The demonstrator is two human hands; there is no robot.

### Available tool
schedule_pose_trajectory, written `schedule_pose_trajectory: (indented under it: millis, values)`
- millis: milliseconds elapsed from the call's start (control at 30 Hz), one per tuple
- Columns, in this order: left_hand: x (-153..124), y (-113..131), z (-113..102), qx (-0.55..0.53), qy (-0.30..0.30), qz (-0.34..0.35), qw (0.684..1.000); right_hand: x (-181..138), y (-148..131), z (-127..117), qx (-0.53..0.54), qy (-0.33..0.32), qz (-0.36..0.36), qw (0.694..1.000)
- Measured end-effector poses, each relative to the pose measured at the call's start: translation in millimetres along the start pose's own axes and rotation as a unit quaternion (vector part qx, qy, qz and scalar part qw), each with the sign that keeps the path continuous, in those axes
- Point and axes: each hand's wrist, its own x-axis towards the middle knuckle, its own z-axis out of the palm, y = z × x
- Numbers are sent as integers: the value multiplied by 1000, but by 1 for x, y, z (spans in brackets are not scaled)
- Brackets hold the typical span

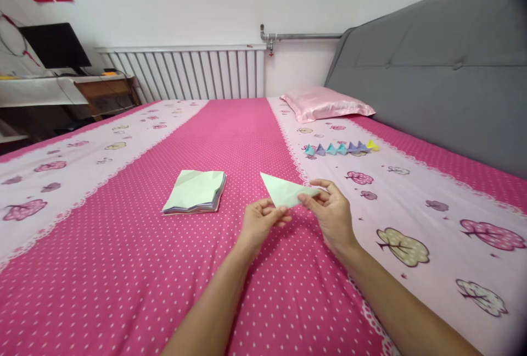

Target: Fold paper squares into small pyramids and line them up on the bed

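Observation:
A pale green sheet of paper (pixel 284 190), folded into a triangle, is held up above the pink bed cover. My left hand (pixel 263 221) pinches its lower left edge between thumb and fingers. At the paper's right corner, my right hand (pixel 330 210) grips with the thumb in front and the fingers behind. To the left of my hands lies a stack of square paper (pixel 196 190), a pale green sheet on top and other colours showing at its edges. Beyond my right hand stand several small folded paper pieces (pixel 331 149) in a row, coloured teal, purple and yellow.
Everything rests on a bed (pixel 164 268) with a dotted pink and tree-patterned cover. A pink pillow (pixel 325 104) lies at the far right by the grey headboard (pixel 428 65). Behind the bed is a white radiator (pixel 185 73); a monitor (pixel 55 45) stands on a desk at left.

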Motion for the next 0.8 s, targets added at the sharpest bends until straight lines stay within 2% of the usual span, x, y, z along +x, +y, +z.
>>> schedule_pose_trajectory:
  millis: [133,200,533,667,800]
  values:
    - [0,-3,-1,-3,-35,-9,999,-2,3,4,-3,-83,39,996]
    - [0,-3,-1,-1,-42,0,999,-4,3,6,-26,-100,44,994]
    - [1,2,-4,9,-24,-3,1000,4,-9,-8,-94,-40,-24,994]
    - [3,1,-7,8,-19,-3,1000,7,-12,-12,-100,-43,-42,993]
    - [6,-1,-9,-33,13,20,999,2,-12,-8,-92,-63,-48,993]
